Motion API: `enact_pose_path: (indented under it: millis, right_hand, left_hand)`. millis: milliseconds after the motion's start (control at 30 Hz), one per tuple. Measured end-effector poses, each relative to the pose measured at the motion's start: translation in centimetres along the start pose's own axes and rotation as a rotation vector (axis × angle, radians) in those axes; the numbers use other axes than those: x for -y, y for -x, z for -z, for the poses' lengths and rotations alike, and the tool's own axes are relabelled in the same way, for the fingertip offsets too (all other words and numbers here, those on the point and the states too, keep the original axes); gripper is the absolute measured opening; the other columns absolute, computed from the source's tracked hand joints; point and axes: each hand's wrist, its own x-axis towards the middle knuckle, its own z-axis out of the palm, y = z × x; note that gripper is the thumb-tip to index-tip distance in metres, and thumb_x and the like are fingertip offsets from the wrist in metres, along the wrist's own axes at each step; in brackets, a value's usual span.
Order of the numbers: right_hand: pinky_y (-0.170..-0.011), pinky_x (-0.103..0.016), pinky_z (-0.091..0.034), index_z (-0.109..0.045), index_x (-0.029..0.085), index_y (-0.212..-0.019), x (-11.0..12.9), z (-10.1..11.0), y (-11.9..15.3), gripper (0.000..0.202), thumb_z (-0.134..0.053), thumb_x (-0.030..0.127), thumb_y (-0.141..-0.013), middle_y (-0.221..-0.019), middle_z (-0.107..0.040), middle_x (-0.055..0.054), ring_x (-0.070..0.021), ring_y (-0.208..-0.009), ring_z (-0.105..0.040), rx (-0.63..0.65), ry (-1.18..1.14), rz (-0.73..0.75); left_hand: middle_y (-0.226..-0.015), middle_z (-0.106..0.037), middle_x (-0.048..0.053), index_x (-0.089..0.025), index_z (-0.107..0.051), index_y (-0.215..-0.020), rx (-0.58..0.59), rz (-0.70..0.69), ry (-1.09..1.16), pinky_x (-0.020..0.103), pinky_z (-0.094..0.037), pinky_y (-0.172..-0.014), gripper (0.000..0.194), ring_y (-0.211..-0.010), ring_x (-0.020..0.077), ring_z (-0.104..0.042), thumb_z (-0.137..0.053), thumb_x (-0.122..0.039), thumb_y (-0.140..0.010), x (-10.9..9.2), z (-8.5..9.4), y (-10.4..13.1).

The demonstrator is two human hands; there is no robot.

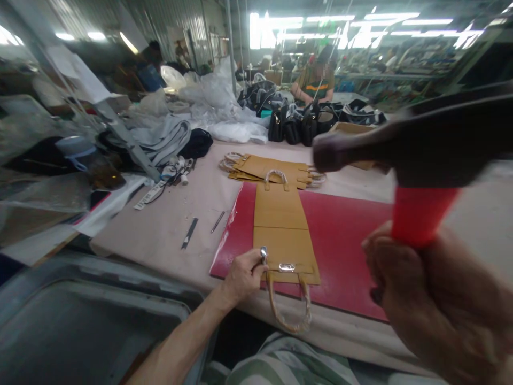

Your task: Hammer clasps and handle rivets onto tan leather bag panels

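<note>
My right hand (433, 305) is wrapped round the red handle of a hammer (428, 139), raised close to the camera and blurred. On the red board (344, 230) lies a tan leather bag panel (280, 208) with a plastic-wrapped handle at each end. My left hand (244, 275) pinches a short metal punch (263, 254), which stands upright at the panel's left edge near the front. To its right, a silver metal fitting (286, 267) sits on the panel. The punch's lower end is hidden by my fingers.
More tan panels (268, 168) lie stacked behind the board. A flat dark blade (189, 233) and a thin metal rod (217, 222) rest on the left. Black bags (296, 125) stand at the back, before another person (316, 80). A grey bin (100, 321) is at lower left.
</note>
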Motion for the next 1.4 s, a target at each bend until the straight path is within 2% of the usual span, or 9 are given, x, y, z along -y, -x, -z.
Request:
enact_pose_path:
  millis: [133,267,400,567,667,833,1033,1233,1400]
  right_hand:
    - [-0.046,-0.032,-0.016,-0.043,0.027,-0.075,-0.6,-1.2,1.1,0.021,-0.042,0.032,-0.095,-0.051,-0.05,0.002,-0.0141,-0.04,-0.036,0.245,0.114,0.204]
    - [-0.049,-0.03,-0.023,-0.043,0.026,-0.075,-4.4,-1.4,1.9,0.028,-0.041,0.043,-0.097,-0.053,-0.048,0.004,-0.0136,-0.043,-0.038,0.348,0.097,-0.077]
    - [-0.052,-0.028,-0.034,-0.042,0.025,-0.07,-10.8,-2.2,3.0,0.031,-0.038,0.044,-0.095,-0.056,-0.049,0.002,-0.0149,-0.05,-0.047,0.378,0.06,-0.385]
    - [-0.066,-0.034,-0.042,-0.061,0.017,-0.093,-16.3,-4.0,4.8,0.024,-0.04,0.028,-0.093,-0.091,-0.068,-0.014,-0.0233,-0.076,-0.058,0.229,0.325,-0.455]
    - [-0.085,-0.044,-0.043,-0.065,0.015,-0.11,-16.4,-5.2,5.5,0.027,-0.047,0.024,-0.092,-0.123,-0.063,-0.02,-0.031,-0.105,-0.056,0.126,0.359,-0.276]
    - [-0.095,-0.044,-0.044,-0.066,0.018,-0.113,-14.2,-8.7,6.7,0.025,-0.052,0.02,-0.093,-0.117,-0.067,-0.012,-0.027,-0.109,-0.057,0.19,0.049,-0.07]
    - [-0.097,-0.043,-0.039,-0.065,0.018,-0.118,-13.4,-10.6,7.7,0.026,-0.05,0.018,-0.096,-0.121,-0.066,-0.012,-0.0256,-0.111,-0.054,0.173,-0.021,-0.042]
    - [-0.095,-0.044,-0.038,-0.066,0.02,-0.115,-13.7,-10.6,7.6,0.025,-0.05,0.02,-0.097,-0.118,-0.066,-0.01,-0.0255,-0.108,-0.054,0.194,-0.04,-0.04]
    - [-0.092,-0.045,-0.038,-0.065,0.02,-0.116,-13.8,-10.7,7.6,0.023,-0.051,0.02,-0.097,-0.117,-0.065,-0.009,-0.0253,-0.106,-0.052,0.192,-0.059,-0.014]
  left_hand:
    - [-0.087,-0.072,0.006,-0.02,-0.066,-0.092,0.022,-0.011,-0.014,0.032,-0.059,-0.077,0.013,-0.082,0.0203,-0.071,-0.056,-0.014,-0.085,0.0,0.1,0.1]
    - [-0.097,-0.074,0.007,-0.02,-0.066,-0.1,0.021,-0.052,0.012,0.032,-0.059,-0.083,0.017,-0.093,0.0199,-0.072,-0.055,-0.013,-0.088,0.1,0.3,0.2]
    - [-0.103,-0.075,0.008,-0.02,-0.065,-0.101,0.033,-0.077,0.002,0.033,-0.06,-0.088,0.017,-0.099,0.0204,-0.072,-0.057,-0.014,-0.088,0.4,0.4,0.2]
    - [-0.107,-0.075,0.009,-0.019,-0.066,-0.104,-0.005,-0.1,-0.016,0.037,-0.061,-0.093,0.018,-0.103,0.0212,-0.073,-0.058,-0.015,-0.088,0.5,0.5,0.4]
    - [-0.106,-0.075,0.008,-0.02,-0.066,-0.103,-0.007,-0.09,-0.019,0.039,-0.061,-0.094,0.018,-0.106,0.0217,-0.072,-0.059,-0.015,-0.088,0.2,0.7,0.4]
    - [-0.109,-0.075,0.007,-0.02,-0.065,-0.101,0.017,-0.157,-0.052,0.036,-0.062,-0.095,0.017,-0.106,0.02,-0.073,-0.062,-0.012,-0.087,-0.1,1.2,0.3]
    - [-0.118,-0.074,0.008,-0.021,-0.065,-0.109,0.057,-0.229,-0.094,0.039,-0.06,-0.1,0.026,-0.112,0.0214,-0.071,-0.064,-0.009,-0.086,0.3,1.6,1.2]
    - [-0.107,-0.078,0.007,-0.019,-0.07,-0.103,-0.028,0.187,-0.07,0.038,-0.063,-0.091,0.015,-0.1,0.0209,-0.075,-0.061,-0.022,-0.092,0.1,2.5,1.0]
    - [-0.109,-0.077,0.006,-0.02,-0.073,-0.097,0.039,0.022,-0.067,0.037,-0.061,-0.095,0.013,-0.101,0.0206,-0.074,-0.069,-0.017,-0.084,-0.3,3.0,0.5]
